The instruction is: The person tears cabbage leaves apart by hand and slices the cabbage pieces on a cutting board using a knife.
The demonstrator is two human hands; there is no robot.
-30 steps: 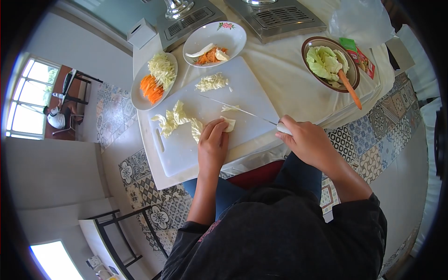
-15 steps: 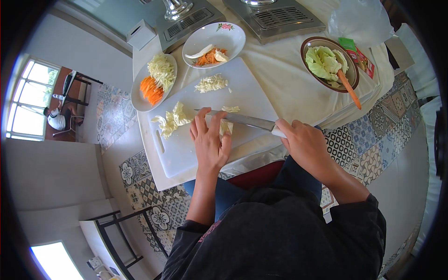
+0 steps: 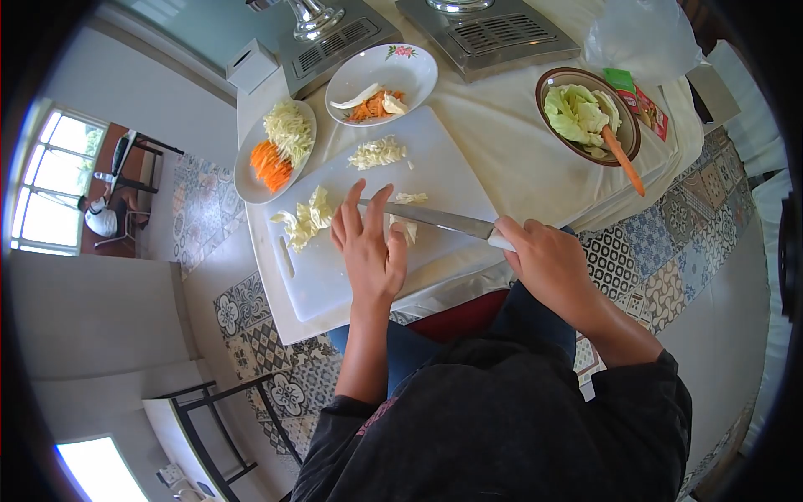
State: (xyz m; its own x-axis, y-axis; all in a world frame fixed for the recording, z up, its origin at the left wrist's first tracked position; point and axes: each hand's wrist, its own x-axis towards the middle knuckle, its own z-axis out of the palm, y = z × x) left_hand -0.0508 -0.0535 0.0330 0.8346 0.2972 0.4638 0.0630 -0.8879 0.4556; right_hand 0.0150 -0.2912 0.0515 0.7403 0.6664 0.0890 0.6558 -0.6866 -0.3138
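Observation:
My right hand [image 3: 548,263] is closed around the white handle of a kitchen knife [image 3: 443,219]. Its blade points left over the white cutting board [image 3: 456,180]. Over the board, my left hand [image 3: 368,251] has its fingers spread, with the fingertips close to the knife's tip; whether they touch it I cannot tell. Chopped cabbage [image 3: 410,199] lies just beyond the blade, and a further bit [image 3: 407,230] on the near side is partly hidden by my left hand. Larger cabbage pieces [image 3: 305,219] are left of that hand. A small heap of chopped cabbage [image 3: 376,152] sits farther up the board.
A plate [image 3: 242,188] holds shredded carrot and cabbage. Behind the board, a flowered bowl [image 3: 422,79] contains carrot shreds and pale pieces. On the right, a brown-rimmed bowl [image 3: 548,77] has cabbage leaves and a carrot [image 3: 623,163]. Two metal appliances [image 3: 510,38] stand at the back.
My left hand has shifted slightly left and up, its fingers more raised and spread. The knife stays in my right hand, its blade at nearly the same place.

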